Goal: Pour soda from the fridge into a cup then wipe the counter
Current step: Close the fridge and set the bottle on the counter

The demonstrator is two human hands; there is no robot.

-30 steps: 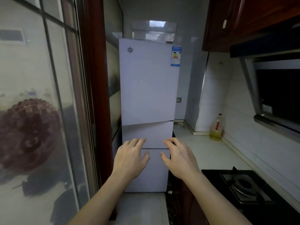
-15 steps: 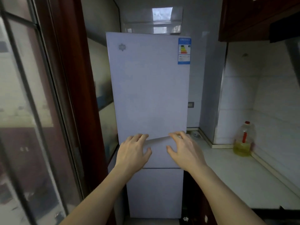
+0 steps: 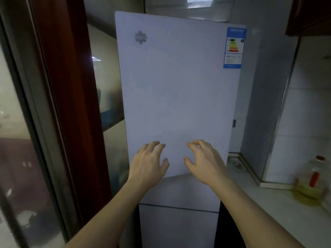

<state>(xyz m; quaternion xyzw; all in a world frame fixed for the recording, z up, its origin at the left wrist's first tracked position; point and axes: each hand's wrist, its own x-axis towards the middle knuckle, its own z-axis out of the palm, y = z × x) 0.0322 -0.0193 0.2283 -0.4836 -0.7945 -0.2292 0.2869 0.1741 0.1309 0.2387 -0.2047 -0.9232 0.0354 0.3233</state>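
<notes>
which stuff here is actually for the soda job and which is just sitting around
For the job: fridge, doors closed; counter; left hand and right hand, open and empty.

Lying about: oil bottle on the counter; energy label on the fridge door.

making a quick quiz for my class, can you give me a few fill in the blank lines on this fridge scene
1. Both hands, left hand and right hand, are raised before the fridge's ____ door.
2. The energy label sits at that door's upper ____ corner.
3. The oil bottle stands on the ____.

Missing words: top; right; counter
</notes>
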